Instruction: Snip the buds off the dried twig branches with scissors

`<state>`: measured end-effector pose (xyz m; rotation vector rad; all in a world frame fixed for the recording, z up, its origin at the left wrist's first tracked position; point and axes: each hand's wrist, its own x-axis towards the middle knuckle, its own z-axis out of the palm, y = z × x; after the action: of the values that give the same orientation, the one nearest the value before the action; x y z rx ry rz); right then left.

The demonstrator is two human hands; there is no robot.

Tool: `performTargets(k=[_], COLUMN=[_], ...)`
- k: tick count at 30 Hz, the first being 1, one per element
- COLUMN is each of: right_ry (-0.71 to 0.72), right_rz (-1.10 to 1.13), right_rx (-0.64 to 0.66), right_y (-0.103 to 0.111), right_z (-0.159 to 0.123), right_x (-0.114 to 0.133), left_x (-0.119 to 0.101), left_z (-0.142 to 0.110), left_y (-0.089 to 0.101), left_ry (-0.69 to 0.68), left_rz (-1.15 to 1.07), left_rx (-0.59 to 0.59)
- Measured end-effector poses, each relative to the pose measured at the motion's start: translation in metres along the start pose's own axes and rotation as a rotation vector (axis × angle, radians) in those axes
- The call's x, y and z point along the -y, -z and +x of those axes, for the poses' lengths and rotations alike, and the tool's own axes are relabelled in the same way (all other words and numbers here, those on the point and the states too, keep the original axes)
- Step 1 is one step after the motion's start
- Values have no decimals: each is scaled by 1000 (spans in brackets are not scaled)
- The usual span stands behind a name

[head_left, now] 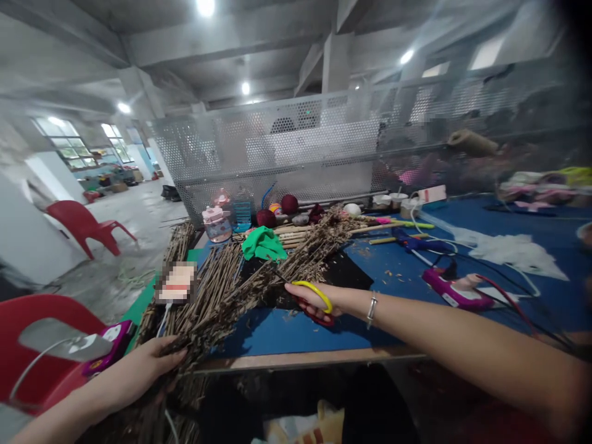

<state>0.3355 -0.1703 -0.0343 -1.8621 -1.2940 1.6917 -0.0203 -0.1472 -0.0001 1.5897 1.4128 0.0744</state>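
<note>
My left hand (150, 362) is at the table's near left edge, its fingers closed round the lower end of a long bundle of dried brown stems (222, 317). The bundle slants up to the right across the table. In my right hand (308, 298) is a pair of scissors with a yellow and a red handle (320, 291). The dark blades point left into the stems; how far apart they are I cannot make out. More loose stems (203, 280) lie to the left, and a green cloth (263, 243) rests just behind the bundle.
Purple power strips stand at the right (456, 290) and left (111, 342), with cables trailing from them. Yarn balls (289, 204) and a pink bottle (216, 223) line the back, before a perforated metal screen (277, 148). White plastic (509, 250) lies right; red chairs (87, 225) stand left.
</note>
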Motion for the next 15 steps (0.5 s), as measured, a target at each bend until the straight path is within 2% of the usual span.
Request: performTargets(k=[6, 11, 13, 15], right_ry=[-28, -185, -181, -160], right_rz=[3, 91, 87, 65], right_rx=[84, 269, 249, 166], right_y=[8, 14, 13, 10], right_z=[7, 7, 6, 5], right_x=[-7, 5, 9, 9], left_x=[-4, -8, -11, -14], left_z=[-6, -9, -10, -10], left_y=[-2, -2, -3, -4], left_ry=[32, -29, -51, -83], left_rz=[35, 138, 184, 249], left_rx=[6, -13, -26, -24])
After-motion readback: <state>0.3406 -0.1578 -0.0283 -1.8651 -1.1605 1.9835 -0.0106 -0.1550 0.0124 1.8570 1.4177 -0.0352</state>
